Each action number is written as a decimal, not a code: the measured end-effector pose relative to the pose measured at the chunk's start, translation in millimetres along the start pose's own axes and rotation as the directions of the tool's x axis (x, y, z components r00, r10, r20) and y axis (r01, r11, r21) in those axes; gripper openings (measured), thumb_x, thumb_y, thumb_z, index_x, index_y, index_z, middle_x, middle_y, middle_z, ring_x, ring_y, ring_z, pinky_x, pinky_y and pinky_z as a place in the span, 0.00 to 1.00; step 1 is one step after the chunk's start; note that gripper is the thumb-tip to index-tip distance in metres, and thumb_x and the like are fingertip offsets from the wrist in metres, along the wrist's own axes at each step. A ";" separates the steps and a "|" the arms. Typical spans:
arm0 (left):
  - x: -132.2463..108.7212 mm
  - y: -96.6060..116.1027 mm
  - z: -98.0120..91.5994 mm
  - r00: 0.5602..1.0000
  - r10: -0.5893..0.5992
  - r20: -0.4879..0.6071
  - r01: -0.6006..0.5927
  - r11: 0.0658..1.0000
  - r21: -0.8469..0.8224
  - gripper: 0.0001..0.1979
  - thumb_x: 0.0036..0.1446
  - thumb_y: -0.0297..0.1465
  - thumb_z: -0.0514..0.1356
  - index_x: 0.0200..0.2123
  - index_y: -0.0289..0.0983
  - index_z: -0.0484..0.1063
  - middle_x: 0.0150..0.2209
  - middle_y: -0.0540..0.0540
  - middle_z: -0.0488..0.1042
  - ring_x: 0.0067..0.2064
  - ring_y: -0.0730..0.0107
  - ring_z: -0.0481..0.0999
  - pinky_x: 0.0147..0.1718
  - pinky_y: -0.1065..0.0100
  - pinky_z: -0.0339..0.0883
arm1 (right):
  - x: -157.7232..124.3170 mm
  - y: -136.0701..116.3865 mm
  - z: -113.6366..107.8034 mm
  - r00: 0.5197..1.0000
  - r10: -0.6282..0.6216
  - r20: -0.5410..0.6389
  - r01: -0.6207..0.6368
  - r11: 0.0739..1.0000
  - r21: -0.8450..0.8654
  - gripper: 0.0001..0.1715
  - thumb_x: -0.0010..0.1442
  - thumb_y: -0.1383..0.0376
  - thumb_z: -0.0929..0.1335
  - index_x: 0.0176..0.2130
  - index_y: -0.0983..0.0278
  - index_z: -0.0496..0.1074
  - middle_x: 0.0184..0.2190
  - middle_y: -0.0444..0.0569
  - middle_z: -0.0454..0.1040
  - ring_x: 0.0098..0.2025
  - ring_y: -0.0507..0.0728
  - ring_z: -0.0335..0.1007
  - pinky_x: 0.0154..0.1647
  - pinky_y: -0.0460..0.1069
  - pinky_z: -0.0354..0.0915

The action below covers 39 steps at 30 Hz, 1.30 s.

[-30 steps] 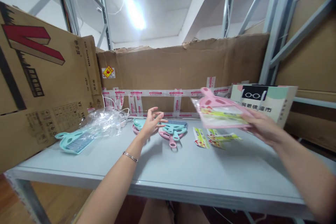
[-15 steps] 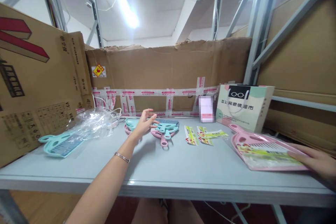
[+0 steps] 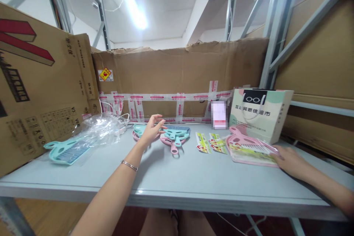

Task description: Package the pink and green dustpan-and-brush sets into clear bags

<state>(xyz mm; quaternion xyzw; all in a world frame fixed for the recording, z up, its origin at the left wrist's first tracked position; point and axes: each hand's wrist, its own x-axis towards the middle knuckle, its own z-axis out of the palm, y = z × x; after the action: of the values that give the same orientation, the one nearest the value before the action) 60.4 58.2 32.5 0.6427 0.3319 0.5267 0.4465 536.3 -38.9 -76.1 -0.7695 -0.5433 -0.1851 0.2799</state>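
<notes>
here, paper bag [image 3: 256, 118] behind pink dustpan [image 3: 250, 143], printed cards [image 3: 203, 142] beside

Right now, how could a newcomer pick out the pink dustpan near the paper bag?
Find the grey table, then the glasses-printed paper bag at its right. In front is the pink dustpan, right of the loose cards. Its yellow-green card sets it apart from the pink-and-turquoise pile.

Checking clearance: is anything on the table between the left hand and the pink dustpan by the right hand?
Yes: the teal and pink pile beside the left hand, then the printed cards farther right, short of the pink dustpan. Above them, nothing visible intervenes.
</notes>
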 end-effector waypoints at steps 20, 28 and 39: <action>12.6 -30.9 -25.4 0.981 0.190 -0.043 -0.033 0.380 0.924 0.05 0.45 0.32 0.61 0.22 0.37 0.70 0.27 0.38 0.74 0.40 0.50 0.71 0.40 0.59 0.58 | 28.2 -191.2 -51.4 0.861 -0.406 -0.307 0.454 0.885 0.102 0.19 0.57 0.62 0.59 0.44 0.66 0.69 0.41 0.58 0.69 0.44 0.64 0.63 0.45 0.57 0.59; 13.7 -30.5 -31.9 0.982 0.187 0.004 -0.027 0.117 0.993 0.07 0.48 0.33 0.60 0.22 0.36 0.70 0.29 0.37 0.73 0.41 0.50 0.68 0.42 0.54 0.54 | 38.7 -271.5 -13.5 0.892 -0.398 -0.213 0.450 0.747 0.490 0.15 0.57 0.63 0.60 0.42 0.62 0.70 0.40 0.53 0.70 0.44 0.62 0.64 0.45 0.57 0.60; -0.8 11.8 -33.5 0.851 0.379 0.363 -0.411 0.053 0.910 0.14 0.50 0.16 0.46 0.30 0.39 0.65 0.34 0.44 0.70 0.43 0.60 0.66 0.48 0.53 0.51 | 50.4 -234.5 -1.1 0.994 -0.027 0.110 -0.089 0.418 0.904 0.18 0.50 0.54 0.65 0.37 0.63 0.71 0.39 0.51 0.74 0.42 0.58 0.69 0.46 0.55 0.62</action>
<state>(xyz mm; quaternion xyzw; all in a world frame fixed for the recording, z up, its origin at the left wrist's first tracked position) 27.1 60.5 44.6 0.8455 0.3928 0.2859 -0.2215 333.1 56.6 8.3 -0.5157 -0.5572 0.1838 0.6243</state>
